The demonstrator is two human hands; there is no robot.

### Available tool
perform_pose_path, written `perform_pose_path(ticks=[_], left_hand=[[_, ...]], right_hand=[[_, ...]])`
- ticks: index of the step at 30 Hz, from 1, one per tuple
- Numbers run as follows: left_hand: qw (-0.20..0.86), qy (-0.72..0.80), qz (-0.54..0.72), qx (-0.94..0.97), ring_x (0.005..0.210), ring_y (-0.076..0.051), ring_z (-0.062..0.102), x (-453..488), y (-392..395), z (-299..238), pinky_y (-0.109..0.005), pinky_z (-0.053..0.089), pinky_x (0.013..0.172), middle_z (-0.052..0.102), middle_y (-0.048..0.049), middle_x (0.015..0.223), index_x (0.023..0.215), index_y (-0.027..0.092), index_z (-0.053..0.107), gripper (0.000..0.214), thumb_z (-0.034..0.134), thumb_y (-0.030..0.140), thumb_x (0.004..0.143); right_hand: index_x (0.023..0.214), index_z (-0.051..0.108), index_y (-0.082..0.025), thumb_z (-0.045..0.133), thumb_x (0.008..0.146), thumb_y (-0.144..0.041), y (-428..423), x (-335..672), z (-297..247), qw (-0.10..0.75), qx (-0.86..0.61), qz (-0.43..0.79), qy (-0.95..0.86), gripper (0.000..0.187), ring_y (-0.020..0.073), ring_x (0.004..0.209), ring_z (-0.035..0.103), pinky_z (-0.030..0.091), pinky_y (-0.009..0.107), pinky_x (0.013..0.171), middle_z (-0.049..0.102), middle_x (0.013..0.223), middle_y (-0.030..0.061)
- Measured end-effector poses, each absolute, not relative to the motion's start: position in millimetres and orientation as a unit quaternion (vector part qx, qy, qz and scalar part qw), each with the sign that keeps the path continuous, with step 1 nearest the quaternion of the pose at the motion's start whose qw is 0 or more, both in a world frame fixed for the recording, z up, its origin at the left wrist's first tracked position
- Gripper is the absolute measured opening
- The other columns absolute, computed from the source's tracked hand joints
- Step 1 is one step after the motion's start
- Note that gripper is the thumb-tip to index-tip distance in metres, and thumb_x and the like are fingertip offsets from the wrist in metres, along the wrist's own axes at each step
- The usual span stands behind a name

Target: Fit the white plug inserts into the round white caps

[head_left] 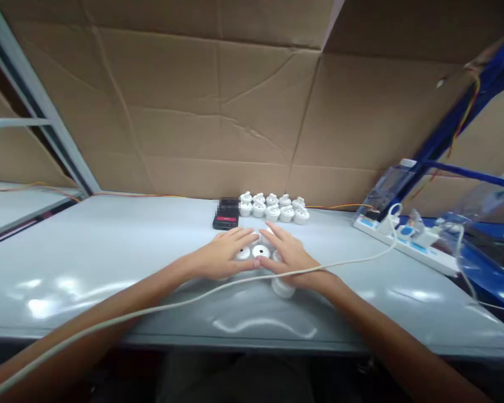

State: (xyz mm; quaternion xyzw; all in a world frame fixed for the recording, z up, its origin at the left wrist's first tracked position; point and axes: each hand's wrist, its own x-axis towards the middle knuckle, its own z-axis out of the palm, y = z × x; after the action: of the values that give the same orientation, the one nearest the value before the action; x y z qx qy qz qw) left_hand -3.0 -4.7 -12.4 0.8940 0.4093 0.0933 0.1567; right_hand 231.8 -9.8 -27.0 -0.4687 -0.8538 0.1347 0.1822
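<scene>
- The left hand lay palm down on the grey table, fingers stretched out and a little spread, angled toward the middle.
- The right hand lay the same way, mirrored. The fingertips of the two hands came close together, and I could not tell whether they touched.
- Between and under the hands sat a small cluster of white round caps, near the middle of the table. Both hands rested over them and closed them in from either side. Whether any finger pinched a cap could not be told.
- A single cap stood apart from the cluster, partly under the right wrist on its near side.
- A white cable ran over both forearms, from the lower left up toward the right.
- Behind the hands and clear of them lay a black device, its face blurred.
- Just right of the device stood two rows of like white caps, upright and close-packed, near the back edge of the table.
- At the right side lay a white power strip with plugs in it. The cable led toward it.
- Creased cardboard walled the back, with an orange wire along its foot.
- A blue frame rose on the right and a grey frame on the left.
</scene>
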Motion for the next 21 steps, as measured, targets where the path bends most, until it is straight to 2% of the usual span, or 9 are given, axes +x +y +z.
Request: perform_pose_path(ticks=[4, 8, 10, 12, 15, 17, 19, 21], left_hand=[[0.156, 0.426, 0.110, 0.884, 0.154, -0.035, 0.028, -10.4, -2.4, -14.2, -0.054, 0.024, 0.124, 0.033, -0.0146, 0.166, 0.157, 0.023, 0.040, 0.081, 0.040, 0.075, 0.095], [0.140, 0.425, 0.126, 0.885, 0.151, -0.037, 0.032, -8.4, -7.6, -10.5, -0.058, 0.026, 0.122, 0.038, -0.0144, 0.163, 0.152, 0.025, 0.046, 0.077, 0.044, 0.074, 0.093], [0.129, 0.413, 0.143, 0.890, 0.149, -0.036, 0.036, -6.3, -11.1, -7.4, -0.056, 0.028, 0.121, 0.042, -0.0131, 0.161, 0.151, 0.027, 0.047, 0.074, 0.045, 0.074, 0.093], [0.119, 0.400, 0.147, 0.897, 0.147, -0.035, 0.039, -4.2, -13.4, -5.3, -0.056, 0.029, 0.120, 0.044, -0.0120, 0.160, 0.151, 0.028, 0.046, 0.072, 0.045, 0.073, 0.094], [0.102, 0.399, 0.134, 0.901, 0.148, -0.036, 0.038, -0.2, -16.9, -4.9, -0.059, 0.026, 0.121, 0.043, -0.0125, 0.160, 0.152, 0.029, 0.045, 0.072, 0.045, 0.072, 0.095], [0.075, 0.392, 0.136, 0.907, 0.149, -0.038, 0.036, 4.6, -22.2, -5.6, -0.062, 0.022, 0.122, 0.042, -0.0139, 0.161, 0.153, 0.028, 0.045, 0.075, 0.048, 0.073, 0.092], [0.051, 0.365, 0.140, 0.919, 0.150, -0.040, 0.034, 11.5, -30.7, -6.3, -0.065, 0.017, 0.122, 0.041, -0.0144, 0.162, 0.153, 0.029, 0.046, 0.080, 0.052, 0.075, 0.088], [0.045, 0.332, 0.140, 0.932, 0.151, -0.041, 0.032, 19.8, -40.5, -7.3, -0.066, 0.014, 0.123, 0.040, -0.0145, 0.163, 0.153, 0.031, 0.046, 0.085, 0.054, 0.080, 0.083]], right_hand=[[0.150, 0.052, -0.023, 0.057, 0.095, -0.050, -1.5, 225.3, -30.6, 0.248, -0.455, 0.174, -0.837, 0.061, 0.0337, 0.151, 0.036, 0.033, 0.056, 0.121, 0.036, 0.165, 0.0156], [0.127, 0.071, -0.023, 0.050, 0.097, -0.030, 23.6, 236.3, -23.0, 0.336, -0.437, 0.134, -0.824, 0.037, 0.0282, 0.141, 0.052, 0.043, 0.049, 0.116, 0.057, 0.150, 0.0127], [0.115, 0.076, -0.022, 0.050, 0.093, -0.021, 37.1, 247.5, -18.6, 0.345, -0.428, 0.094, -0.830, 0.035, 0.0284, 0.133, 0.059, 0.043, 0.050, 0.115, 0.064, 0.141, 0.0124], [0.110, 0.079, -0.022, 0.053, 0.090, -0.019, 45.6, 259.5, -16.4, 0.318, -0.437, 0.092, -0.836, 0.033, 0.0288, 0.127, 0.064, 0.046, 0.049, 0.113, 0.070, 0.134, 0.0106], [0.118, 0.077, -0.023, 0.056, 0.093, -0.027, 45.5, 272.3, -16.6, 0.265, -0.449, 0.160, -0.838, 0.033, 0.0293, 0.123, 0.066, 0.050, 0.048, 0.109, 0.074, 0.128, 0.0085], [0.131, 0.070, -0.024, 0.058, 0.096, -0.039, 39.4, 274.5, -16.3, 0.253, -0.448, 0.195, -0.835, 0.040, 0.0297, 0.126, 0.065, 0.049, 0.049, 0.110, 0.070, 0.135, 0.0082], [0.140, 0.064, -0.026, 0.059, 0.096, -0.050, 32.4, 272.3, -15.0, 0.254, -0.438, 0.191, -0.841, 0.050, 0.0311, 0.136, 0.057, 0.043, 0.053, 0.115, 0.063, 0.145, 0.0086], [0.144, 0.059, -0.028, 0.057, 0.096, -0.056, 27.3, 268.0, -14.6, 0.244, -0.418, 0.163, -0.860, 0.056, 0.0327, 0.147, 0.043, 0.032, 0.057, 0.122, 0.053, 0.155, 0.0087]])
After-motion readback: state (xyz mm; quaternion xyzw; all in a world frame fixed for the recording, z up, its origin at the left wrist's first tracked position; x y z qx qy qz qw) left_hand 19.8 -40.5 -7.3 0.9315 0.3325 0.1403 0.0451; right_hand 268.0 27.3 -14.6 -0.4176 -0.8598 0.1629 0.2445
